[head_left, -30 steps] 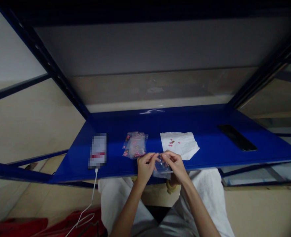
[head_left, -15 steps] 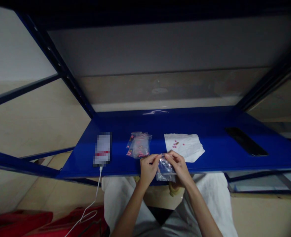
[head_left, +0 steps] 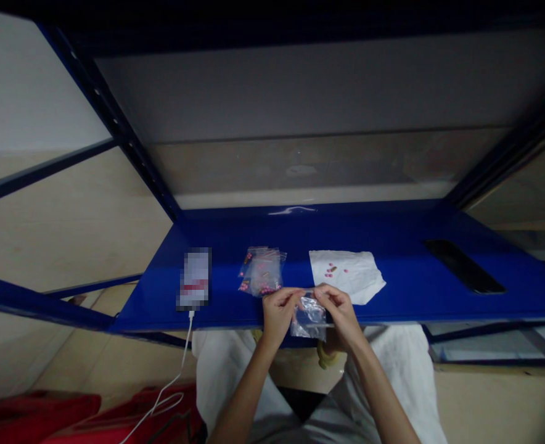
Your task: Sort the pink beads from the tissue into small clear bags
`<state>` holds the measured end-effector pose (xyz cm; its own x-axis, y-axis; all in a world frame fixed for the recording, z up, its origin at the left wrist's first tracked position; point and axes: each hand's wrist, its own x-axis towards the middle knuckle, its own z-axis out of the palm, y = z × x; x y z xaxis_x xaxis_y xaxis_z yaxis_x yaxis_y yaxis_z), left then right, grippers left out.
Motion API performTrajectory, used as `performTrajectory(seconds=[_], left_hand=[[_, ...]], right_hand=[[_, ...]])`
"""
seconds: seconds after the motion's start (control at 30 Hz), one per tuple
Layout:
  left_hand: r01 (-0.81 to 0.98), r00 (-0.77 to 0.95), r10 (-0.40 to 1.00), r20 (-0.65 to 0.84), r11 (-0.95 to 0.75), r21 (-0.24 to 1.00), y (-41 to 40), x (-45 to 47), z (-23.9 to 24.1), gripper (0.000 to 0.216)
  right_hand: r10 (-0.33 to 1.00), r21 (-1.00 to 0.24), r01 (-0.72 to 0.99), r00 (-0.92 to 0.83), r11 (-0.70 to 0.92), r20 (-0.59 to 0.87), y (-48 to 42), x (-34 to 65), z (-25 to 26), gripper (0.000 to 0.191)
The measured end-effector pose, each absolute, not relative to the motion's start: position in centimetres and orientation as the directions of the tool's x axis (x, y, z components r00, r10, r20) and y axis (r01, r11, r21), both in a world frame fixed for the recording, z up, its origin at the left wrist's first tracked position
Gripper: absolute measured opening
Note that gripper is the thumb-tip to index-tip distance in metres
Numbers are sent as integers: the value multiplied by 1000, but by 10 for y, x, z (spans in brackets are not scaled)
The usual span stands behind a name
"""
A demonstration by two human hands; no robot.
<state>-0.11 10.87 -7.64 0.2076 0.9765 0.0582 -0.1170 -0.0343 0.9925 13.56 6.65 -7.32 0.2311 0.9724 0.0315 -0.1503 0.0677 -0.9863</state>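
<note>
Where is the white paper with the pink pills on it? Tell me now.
In the head view the white paper lies on the blue shelf, right of centre, between the pile of small bags and the black phone.

blue metal shelf (head_left: 393,290) against a grey wall (head_left: 300,86); beige floor (head_left: 69,234).

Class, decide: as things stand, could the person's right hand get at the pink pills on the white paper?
Probably yes: the pink pills lie uncovered just beyond the right hand, though it is pinching a clear bag.
</note>
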Motion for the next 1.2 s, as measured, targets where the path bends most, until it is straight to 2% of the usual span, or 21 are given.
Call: performTrajectory(seconds=[0.17,0.43,0.83,1.0,1.2], left_hand=[[-81,264,964,24,-2,997,110,0,-71,20],[-29,318,945,76,-70,997,112,1,-79,20],[-11,351,923,157,-163,987,111,-1,-77,24],[41,392,896,210,-245,969,108,-4,-77,27],[47,384,885,265,-305,951,106,-9,-74,30]], right_hand=[[963,-976,-209,271,59,0,67,136,-79,22],[947,-979,-194,322,69,3,69,136,-83,20],[947,-992,46,297,117,125,71,131,-76,23],[950,-997,-29,307,68,56,68,129,-73,23],[982,-997,-69,184,44,31,65,128,-60,30]])
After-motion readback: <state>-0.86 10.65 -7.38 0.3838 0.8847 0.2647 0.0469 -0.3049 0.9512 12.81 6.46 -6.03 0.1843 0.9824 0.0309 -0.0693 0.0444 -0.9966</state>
